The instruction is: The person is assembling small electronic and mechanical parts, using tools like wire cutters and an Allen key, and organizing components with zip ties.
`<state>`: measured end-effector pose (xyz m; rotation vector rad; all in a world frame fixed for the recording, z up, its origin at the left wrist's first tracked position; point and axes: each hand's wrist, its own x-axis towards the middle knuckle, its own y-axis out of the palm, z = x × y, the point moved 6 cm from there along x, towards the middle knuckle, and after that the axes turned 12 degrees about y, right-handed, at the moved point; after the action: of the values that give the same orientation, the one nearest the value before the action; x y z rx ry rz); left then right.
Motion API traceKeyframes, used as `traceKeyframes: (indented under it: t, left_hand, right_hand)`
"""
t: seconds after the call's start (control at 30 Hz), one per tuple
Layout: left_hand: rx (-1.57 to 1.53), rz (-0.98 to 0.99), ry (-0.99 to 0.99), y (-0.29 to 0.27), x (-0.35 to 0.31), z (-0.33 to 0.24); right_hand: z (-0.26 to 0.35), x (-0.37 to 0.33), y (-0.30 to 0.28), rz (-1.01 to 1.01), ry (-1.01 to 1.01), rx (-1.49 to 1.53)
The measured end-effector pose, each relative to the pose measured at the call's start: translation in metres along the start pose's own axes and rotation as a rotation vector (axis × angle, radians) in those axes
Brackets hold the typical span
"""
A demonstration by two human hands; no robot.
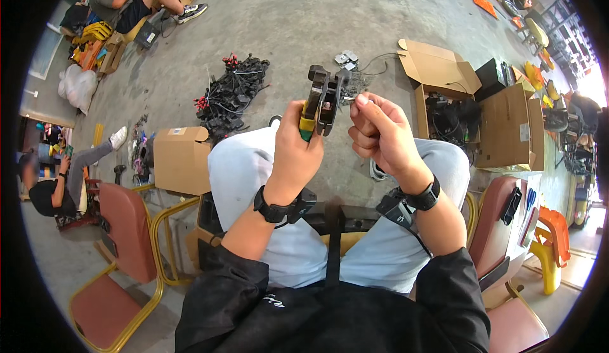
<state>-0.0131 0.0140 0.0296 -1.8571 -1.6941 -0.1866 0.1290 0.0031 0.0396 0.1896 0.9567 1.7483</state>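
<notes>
Currently, you are curling your left hand's (297, 150) fingers around a black device (324, 99) at upper centre, while your right hand (385, 131) is pinching a small pale piece (348, 98) beside it.

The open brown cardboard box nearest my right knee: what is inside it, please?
Inside the open brown cardboard box, tangled black cables can be seen. They cover its bottom, so anything lying beneath them is hidden.

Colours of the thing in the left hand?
The held thing is mostly black, with yellow and green parts; head view.
</notes>
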Motion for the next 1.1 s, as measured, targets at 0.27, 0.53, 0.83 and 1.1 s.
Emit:
traceKeyframes:
  t: [0.27, 0.53, 0.83, 1.1]
  left_hand:
    - [0.048, 0.017, 0.027, 0.004, -0.004, 0.003]
    - [0.191, 0.044, 0.126, 0.002, -0.004, -0.004]
    - [0.069, 0.058, 0.026, 0.013, -0.011, -0.006]
    - [-0.206, 0.094, -0.097, 0.019, -0.017, 0.011]
  right_hand:
    - [0.002, -0.003, 0.001, -0.008, -0.012, -0.008]
    - [0.001, -0.008, 0.0, -0.04, 0.076, -0.033]
    - [0.018, -0.02, 0.002, -0.445, -0.494, -0.803]
    - [0.036, -0.037, 0.032, -0.498, -0.991, -1.525]
